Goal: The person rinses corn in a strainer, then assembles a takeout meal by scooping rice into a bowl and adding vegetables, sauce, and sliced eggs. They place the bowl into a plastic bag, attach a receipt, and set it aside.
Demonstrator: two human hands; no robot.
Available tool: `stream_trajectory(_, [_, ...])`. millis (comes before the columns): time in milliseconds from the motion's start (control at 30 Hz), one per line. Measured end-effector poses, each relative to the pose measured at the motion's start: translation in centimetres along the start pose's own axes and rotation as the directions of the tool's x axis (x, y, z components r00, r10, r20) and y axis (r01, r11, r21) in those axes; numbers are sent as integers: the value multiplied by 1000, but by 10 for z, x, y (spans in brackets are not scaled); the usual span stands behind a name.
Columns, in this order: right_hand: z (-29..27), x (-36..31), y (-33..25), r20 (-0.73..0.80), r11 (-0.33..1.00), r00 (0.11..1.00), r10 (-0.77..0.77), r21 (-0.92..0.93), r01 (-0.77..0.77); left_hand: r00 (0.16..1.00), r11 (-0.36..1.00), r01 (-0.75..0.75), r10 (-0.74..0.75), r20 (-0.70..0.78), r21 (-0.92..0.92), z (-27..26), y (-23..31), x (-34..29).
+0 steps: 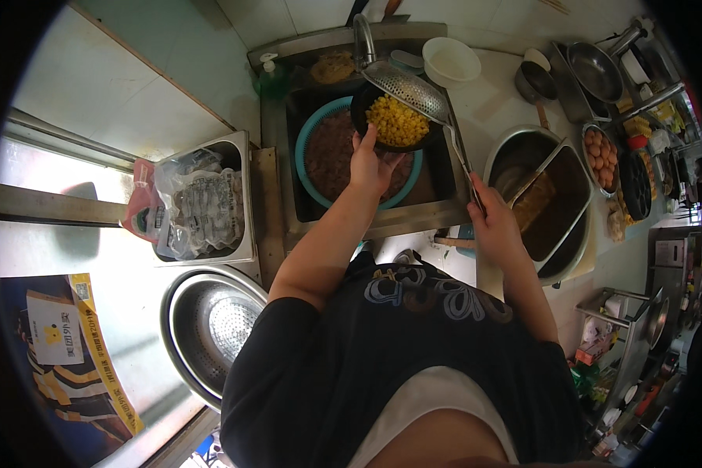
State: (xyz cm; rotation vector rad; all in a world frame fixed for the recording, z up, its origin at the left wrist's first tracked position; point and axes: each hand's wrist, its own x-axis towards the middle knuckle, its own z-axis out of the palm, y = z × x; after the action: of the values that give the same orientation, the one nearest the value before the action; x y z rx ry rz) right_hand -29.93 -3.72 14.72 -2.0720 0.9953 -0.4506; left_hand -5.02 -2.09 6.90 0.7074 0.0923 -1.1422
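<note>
Where one steel sink (pixel 425 221) meets the kitchen wall (pixel 261 19), upper centre, the half-curled left hand (pixel 373 165) grips one bowl (pixel 359 109) of corn (pixel 398 118); the right hand (pixel 494 226), closed, one skimmer (pixel 407 86).

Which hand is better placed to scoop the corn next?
Probably the right hand: it grips the strainer, whose wide end is close to the corn. The left hand is busy holding the bowl.
</note>
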Motion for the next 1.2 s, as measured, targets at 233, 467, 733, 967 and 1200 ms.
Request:
stream_trajectory(233, [8,3,-8,-77,919,991,-107,-388,69,998,999,9,-12,-64,-33,0,8,0])
stream_trajectory(467, [19,10,-8,-100,852,961,-257,-493,177,990,996,51,-42,134,-66,-10,8,12])
stream_trajectory(733, [27,12,-6,-138,858,960,-242,-492,145,999,1000,20,-20,31,12,-10,13,10])
stream_trajectory(967, [24,18,-8,-66,977,985,-160,129,167,998,999,-37,37,51,-2,-11,15,2])
stream_trajectory(1200, [-2,6,-49,464,425,880,105,779,-461,997,984,-66,70,18,-168,-31,0,-27])
